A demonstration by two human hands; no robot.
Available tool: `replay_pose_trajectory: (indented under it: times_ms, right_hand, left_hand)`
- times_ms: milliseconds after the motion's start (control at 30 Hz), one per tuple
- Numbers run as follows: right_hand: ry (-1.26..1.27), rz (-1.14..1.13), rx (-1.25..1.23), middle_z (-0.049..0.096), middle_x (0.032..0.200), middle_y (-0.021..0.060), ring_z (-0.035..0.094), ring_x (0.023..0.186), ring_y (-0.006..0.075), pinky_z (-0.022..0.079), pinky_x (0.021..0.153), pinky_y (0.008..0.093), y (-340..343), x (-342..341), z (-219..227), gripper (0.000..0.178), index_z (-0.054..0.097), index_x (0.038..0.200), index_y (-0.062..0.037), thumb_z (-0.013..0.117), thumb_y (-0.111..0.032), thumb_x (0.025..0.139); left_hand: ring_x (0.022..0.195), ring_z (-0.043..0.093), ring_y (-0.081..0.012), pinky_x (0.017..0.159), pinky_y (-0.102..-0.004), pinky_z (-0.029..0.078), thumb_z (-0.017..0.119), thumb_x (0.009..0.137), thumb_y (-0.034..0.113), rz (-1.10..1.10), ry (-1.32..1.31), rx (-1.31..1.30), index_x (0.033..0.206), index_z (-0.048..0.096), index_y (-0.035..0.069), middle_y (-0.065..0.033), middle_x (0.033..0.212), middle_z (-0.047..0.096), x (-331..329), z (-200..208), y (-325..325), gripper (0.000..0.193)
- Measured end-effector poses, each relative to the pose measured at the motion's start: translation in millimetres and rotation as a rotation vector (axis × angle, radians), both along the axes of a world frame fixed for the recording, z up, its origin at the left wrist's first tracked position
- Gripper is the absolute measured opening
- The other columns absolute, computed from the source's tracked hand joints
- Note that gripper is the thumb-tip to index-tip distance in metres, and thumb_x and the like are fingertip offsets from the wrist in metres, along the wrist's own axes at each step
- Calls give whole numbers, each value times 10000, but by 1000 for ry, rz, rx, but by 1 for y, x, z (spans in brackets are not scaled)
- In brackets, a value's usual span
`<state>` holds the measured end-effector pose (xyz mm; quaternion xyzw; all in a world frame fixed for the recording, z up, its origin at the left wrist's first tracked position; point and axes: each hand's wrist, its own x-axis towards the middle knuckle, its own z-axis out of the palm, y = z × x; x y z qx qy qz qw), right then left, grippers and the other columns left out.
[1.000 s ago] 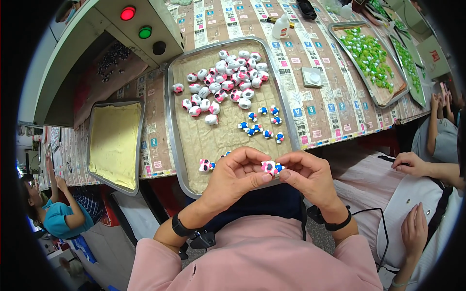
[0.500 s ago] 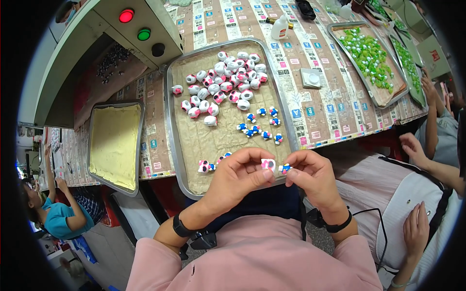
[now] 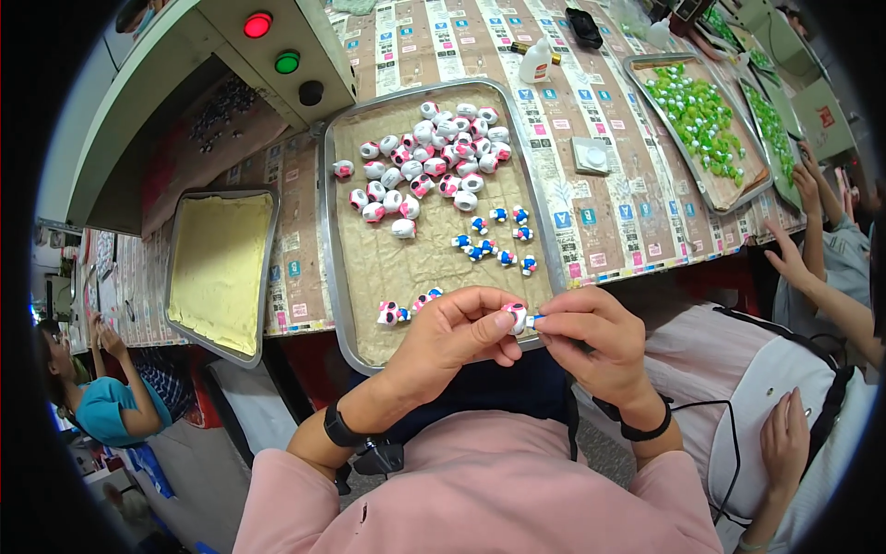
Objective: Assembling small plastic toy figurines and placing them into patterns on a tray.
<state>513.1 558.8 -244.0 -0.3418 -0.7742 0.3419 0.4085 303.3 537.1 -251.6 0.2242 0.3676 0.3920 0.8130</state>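
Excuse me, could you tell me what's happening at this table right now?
A person in a pink top holds a small pink-and-white toy piece in the left hand while the right hand brings a tiny blue-and-white part against it. In front lies a metal tray with a heap of pink-and-white pieces, scattered blue parts and a few joined ones.

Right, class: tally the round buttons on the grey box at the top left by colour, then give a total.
Red button: 1
Green button: 1
Black button: 1
Total: 3
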Motion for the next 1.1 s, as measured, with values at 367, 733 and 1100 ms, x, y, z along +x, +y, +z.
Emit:
replay_pose_trajectory:
  times_ms: [367,733,1100]
  right_hand:
    - [10,17,-203,658,880,91,646,762,211,514,663,278,5,3,14,252,679,927,-28,718,61,695]
    - [-89,124,-60,650,835,85,650,755,212,519,652,287,10,13,19,212,697,910,-35,725,36,713]
    - [142,160,-337,649,852,77,621,752,131,484,641,219,13,21,6,190,705,937,-2,728,36,753]
  left_hand:
    - [750,651,-131,662,-256,559,665,895,200,-61,58,24,1047,602,-15,-74,870,647,-2,7,4,270]
    - [730,660,-143,641,-247,562,668,890,237,-80,-18,-43,983,602,2,-71,869,639,5,0,3,261]
    - [782,663,-132,672,-232,575,589,935,264,-124,-298,-190,1027,605,12,-70,920,651,9,-11,-3,269]
